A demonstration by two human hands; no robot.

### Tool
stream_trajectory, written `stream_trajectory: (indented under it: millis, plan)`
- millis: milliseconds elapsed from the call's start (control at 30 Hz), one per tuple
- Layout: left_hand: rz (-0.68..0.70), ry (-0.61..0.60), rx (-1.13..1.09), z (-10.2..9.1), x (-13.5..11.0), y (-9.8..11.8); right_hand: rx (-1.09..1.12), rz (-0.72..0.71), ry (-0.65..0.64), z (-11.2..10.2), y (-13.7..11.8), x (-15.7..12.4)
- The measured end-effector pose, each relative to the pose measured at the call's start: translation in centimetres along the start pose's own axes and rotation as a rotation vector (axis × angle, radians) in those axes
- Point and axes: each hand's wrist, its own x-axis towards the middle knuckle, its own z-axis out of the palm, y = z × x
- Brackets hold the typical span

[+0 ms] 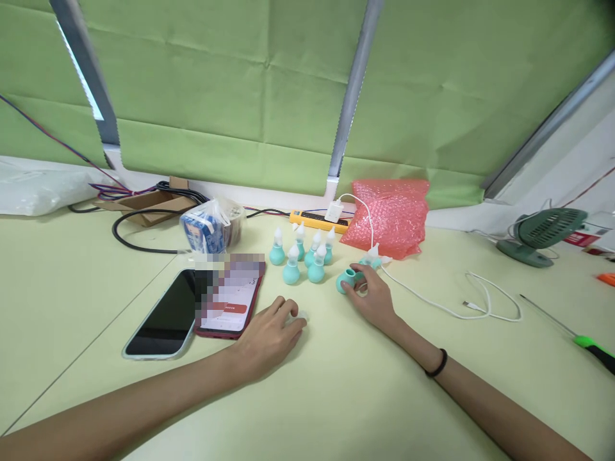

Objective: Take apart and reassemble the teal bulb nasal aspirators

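Note:
My right hand (372, 298) grips a teal squeeze bulb (344, 280) between thumb and fingers; its open neck faces up and no tip is on it. Low over the table, my left hand (271, 333) has its fingers curled around a small translucent tip (302, 315), mostly hidden by the fingers. Several teal bulb aspirators with clear pointed tips (291, 272) stand upright in a group beyond the hands. Just behind my right hand lie more teal and clear pieces (373, 255), partly covered by it.
Two phones (161, 320) lie left of my left hand. At the back are a bagged blue package (204, 230), a yellow power strip (312, 221) and a pink bubble-wrap bag (391, 214). A white cable (432, 304), screwdriver (583, 342) and green fan (548, 227) are on the right.

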Motion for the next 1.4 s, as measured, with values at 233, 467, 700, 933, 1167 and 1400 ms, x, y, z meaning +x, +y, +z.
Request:
stream_trajectory:
  millis: [233,467,700,933,1167,1400]
  plan:
    - [-0.026,-0.005,0.020,0.9,-0.5,-0.4,-0.219,-0.040,0.306,-0.9,1.1,0.7]
    - [-0.072,-0.022,0.006,1.0,-0.6,-0.5,-0.373,0.004,0.167,-0.7,2.6,1.3]
    - [-0.082,0.006,-0.019,0.6,-0.2,-0.3,-0.299,-0.011,0.228,-0.7,2.7,1.1]
    - [-0.118,-0.034,-0.027,0.4,0.2,-0.1,0.082,-0.290,0.552,-1.4,1.0,0.5]
    - [-0.115,-0.136,-0.051,0.4,0.0,-0.5,0.103,-0.593,0.182,-1.2,-1.6,-1.9]
    - [-0.145,-0.139,-0.096,-0.2,0.4,-0.2,0.000,-0.730,-0.186,-1.0,-3.5,-2.5]
